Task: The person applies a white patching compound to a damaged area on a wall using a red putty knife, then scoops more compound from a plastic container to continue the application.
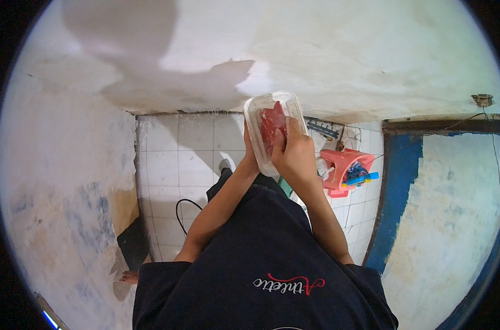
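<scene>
1. Head view: the person's two bare hands are raised together in front of the body, both occupied.
2. Left hand [250, 147]: set against the near left side of a clear plastic container [253, 118], supporting it. The fingers run out of sight behind the container, so how far they are spread cannot be told.
3. Right hand [294, 153]: closed in a grip on a red flat tool [271, 125], thumb and index finger lying along its face at the right. The remaining fingers are curled in.
4. Container: rectangular with rounded corners, tilted, its open side showing to the camera. Pale residue marks its walls.
5. Red tool: located over the open container, within its rim as seen from above. The upper edge is notched; whitish smears mark the face. Whether it touches the container's bottom cannot be told.
6. Floor [197, 131]: white square tiles. A black cable [178, 209] curves across them to the left of the body.
7. Right of the hands: a pink plastic stool [333, 160] on the floor, with a blue-and-yellow item [362, 179] at it.
8. Front wall [327, 49]: pale, unevenly coloured, bearing a shadow.
9. Far right: a blue-edged panel [394, 184] with a pale, patchy face.
</scene>
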The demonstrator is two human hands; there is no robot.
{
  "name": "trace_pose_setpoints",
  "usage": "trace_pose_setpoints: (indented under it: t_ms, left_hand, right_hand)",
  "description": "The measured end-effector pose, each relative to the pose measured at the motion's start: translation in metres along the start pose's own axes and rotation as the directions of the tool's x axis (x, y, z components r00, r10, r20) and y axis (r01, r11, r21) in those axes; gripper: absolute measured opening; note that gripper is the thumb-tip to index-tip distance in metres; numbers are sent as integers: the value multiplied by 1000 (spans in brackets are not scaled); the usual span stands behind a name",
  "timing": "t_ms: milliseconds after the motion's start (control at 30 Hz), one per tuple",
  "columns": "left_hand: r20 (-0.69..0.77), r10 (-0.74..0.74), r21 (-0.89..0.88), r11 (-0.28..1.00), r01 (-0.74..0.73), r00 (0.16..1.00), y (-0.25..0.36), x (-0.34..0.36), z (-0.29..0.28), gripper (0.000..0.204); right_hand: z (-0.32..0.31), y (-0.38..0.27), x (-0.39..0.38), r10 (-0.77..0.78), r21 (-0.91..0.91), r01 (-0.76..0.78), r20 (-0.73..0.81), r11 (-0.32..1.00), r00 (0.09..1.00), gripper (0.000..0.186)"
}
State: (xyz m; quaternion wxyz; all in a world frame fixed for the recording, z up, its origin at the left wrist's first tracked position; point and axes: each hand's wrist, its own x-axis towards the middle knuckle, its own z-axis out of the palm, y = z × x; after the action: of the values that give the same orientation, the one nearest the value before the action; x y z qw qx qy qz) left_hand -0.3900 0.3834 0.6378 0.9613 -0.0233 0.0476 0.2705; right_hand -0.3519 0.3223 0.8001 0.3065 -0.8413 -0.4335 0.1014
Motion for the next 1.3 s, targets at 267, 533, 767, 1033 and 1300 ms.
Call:
trace_pose_setpoints:
  t_ms: [267, 533, 767, 1033, 1300]
  left_hand:
    - [32, 48, 119, 992, -51, 998, 5, 4, -3, 61]
    - [11, -11, 72, 997, 10, 1000, 4, -3, 10, 63]
    - [-35, 5, 102, 995, -2, 999, 1, -1, 2, 66]
    - [0, -20, 16, 1000, 20, 1000, -3, 1, -7, 67]
    - [13, -31, -5, 999, 31, 999, -13, 2, -33, 65]
  right_hand:
    - [5, 11, 5, -20, 47, 22, -43, 999, 999, 14]
    - [2, 14, 6, -7, 26, 8, -5, 1000, 1000, 17]
    - [-2, 15, 4, -10, 62, 12, -20, 998, 1000, 18]
    - [0, 20, 0, -54, 32, 56, -52, 998, 997, 14]
    - [-18, 24, 0, -15, -62, 9, -93, 998, 996, 17]
